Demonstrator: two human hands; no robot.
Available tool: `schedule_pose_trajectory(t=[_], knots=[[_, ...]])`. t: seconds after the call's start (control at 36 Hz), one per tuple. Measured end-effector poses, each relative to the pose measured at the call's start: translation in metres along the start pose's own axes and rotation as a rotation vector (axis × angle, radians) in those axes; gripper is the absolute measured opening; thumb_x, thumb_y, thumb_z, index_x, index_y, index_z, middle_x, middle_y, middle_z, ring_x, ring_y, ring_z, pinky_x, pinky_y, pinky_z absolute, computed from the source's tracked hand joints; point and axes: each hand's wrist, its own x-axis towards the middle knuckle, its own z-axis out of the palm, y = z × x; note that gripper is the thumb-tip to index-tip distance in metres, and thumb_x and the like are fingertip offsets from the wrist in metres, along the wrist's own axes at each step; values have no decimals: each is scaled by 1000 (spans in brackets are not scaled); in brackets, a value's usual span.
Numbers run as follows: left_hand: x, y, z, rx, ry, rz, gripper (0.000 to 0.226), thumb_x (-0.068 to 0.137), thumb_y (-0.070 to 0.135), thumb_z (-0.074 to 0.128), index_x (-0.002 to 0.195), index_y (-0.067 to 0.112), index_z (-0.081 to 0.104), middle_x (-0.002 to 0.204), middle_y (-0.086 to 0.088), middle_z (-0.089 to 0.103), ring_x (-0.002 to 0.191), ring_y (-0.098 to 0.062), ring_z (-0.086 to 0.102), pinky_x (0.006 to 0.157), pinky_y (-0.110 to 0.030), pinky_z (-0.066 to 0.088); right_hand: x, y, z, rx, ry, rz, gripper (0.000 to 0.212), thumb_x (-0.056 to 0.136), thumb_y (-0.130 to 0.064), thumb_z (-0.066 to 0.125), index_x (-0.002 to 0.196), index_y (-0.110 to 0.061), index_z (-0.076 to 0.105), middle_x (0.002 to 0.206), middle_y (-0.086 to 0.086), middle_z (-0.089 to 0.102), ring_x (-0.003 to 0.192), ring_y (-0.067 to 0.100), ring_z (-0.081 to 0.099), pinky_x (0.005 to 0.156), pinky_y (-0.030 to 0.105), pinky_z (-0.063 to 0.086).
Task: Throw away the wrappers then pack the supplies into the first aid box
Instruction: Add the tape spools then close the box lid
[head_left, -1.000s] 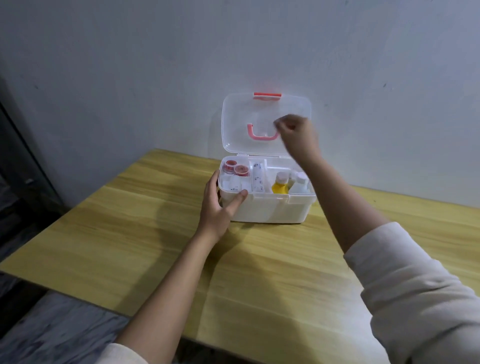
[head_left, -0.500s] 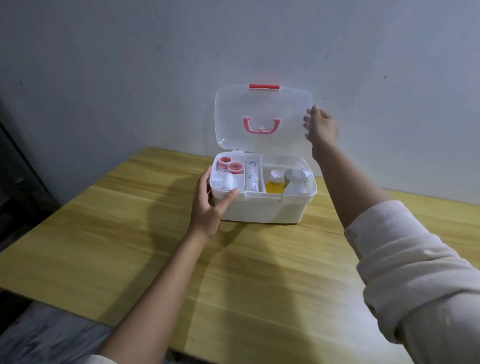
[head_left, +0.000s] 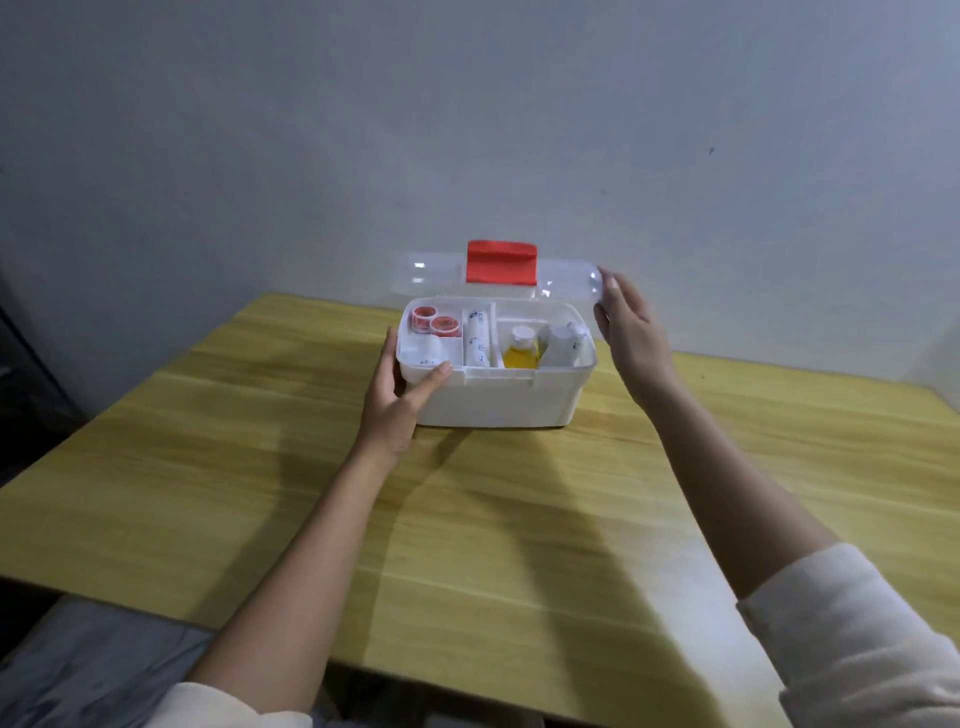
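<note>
The white first aid box (head_left: 498, 400) stands on the wooden table (head_left: 260, 467) near the wall. Its clear lid (head_left: 563, 278) with a red latch (head_left: 501, 262) is tipped forward, partway down over the box. In the tray lie two red tape rolls (head_left: 434, 321), a white bandage roll (head_left: 475, 338), a yellow bottle (head_left: 521, 349) and a white bottle (head_left: 563, 340). My left hand (head_left: 400, 397) grips the box's front left corner. My right hand (head_left: 631, 332) holds the lid's right edge.
A grey wall (head_left: 467, 130) rises right behind the box. The table's near edge runs across the bottom, with a grey floor (head_left: 93, 665) below it at the left. A dark frame (head_left: 21, 364) stands at the far left.
My right hand moved from the lid's handle to its right edge and swung the lid from upright down toward the box. The left hand stayed on the box's corner.
</note>
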Motion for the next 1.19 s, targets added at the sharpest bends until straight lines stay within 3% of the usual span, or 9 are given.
schedule_pose_trajectory(t=[0.11, 0.19, 0.31, 0.42, 0.53, 0.64, 0.72, 0.97, 1.19], knots=[[-1, 0, 4, 17, -7, 39, 74, 78, 21, 73, 144, 20, 39, 135, 0, 57, 121, -9, 57, 101, -23, 47, -20, 5, -5, -100, -18, -23, 37, 99, -25, 38, 130, -13, 52, 120, -4, 59, 114, 11, 53, 102, 29, 40], [-2, 1, 5, 20, -4, 60, 72, 84, 13, 70, 147, 22, 35, 137, 6, 53, 111, 10, 54, 96, -13, 46, -30, 8, -6, -167, -23, -32, 36, 98, -19, 40, 131, -10, 51, 133, 3, 56, 126, 14, 49, 104, 26, 38], [-2, 1, 1, 70, -31, 23, 82, 79, 27, 74, 148, 25, 31, 143, 4, 50, 126, -5, 50, 109, -34, 40, -32, 5, -1, -178, 24, -70, 31, 96, -18, 45, 124, -11, 58, 133, 4, 57, 126, 15, 50, 103, 25, 40], [-1, 1, -4, 116, -49, -10, 102, 64, 57, 77, 149, 26, 29, 150, 1, 42, 139, -16, 38, 115, -44, 32, -28, -13, 11, -259, -1, -208, 26, 92, -19, 53, 114, -12, 65, 126, 2, 62, 117, 6, 53, 90, 2, 36], [2, -2, -4, 112, -35, 3, 97, 66, 65, 73, 146, 28, 33, 148, 4, 44, 138, -15, 40, 115, -46, 32, -27, -24, 24, -340, -111, -232, 22, 89, -26, 59, 105, -16, 71, 119, 1, 67, 121, 9, 54, 104, 23, 38], [1, 0, 0, 107, -7, 0, 91, 69, 68, 67, 145, 30, 35, 145, 7, 47, 135, -12, 44, 113, -43, 35, -32, -21, 22, -311, -137, -231, 22, 89, -28, 60, 100, -14, 73, 118, 0, 68, 125, 10, 52, 116, 41, 24], [0, 0, 3, 98, 19, 2, 88, 71, 65, 64, 145, 28, 36, 143, 7, 50, 132, -11, 46, 112, -40, 38, -39, -16, 17, -298, -167, -274, 22, 89, -26, 60, 97, -12, 73, 119, 2, 67, 125, 8, 51, 119, 41, 15], [3, -6, 4, 55, 38, 27, 86, 71, 66, 66, 143, 26, 39, 142, 3, 51, 132, -15, 48, 111, -43, 38, -54, 8, 11, -529, -234, -563, 15, 84, -22, 63, 96, -16, 71, 123, 1, 63, 124, 13, 52, 117, 39, 16], [4, -9, 6, 22, 23, 37, 71, 81, 48, 60, 144, 24, 38, 135, 2, 56, 119, -12, 57, 82, -17, 51, -51, 13, 19, -771, -149, -636, 48, 80, -36, 62, 125, -20, 56, 132, -1, 57, 123, 19, 52, 111, 37, 28]])
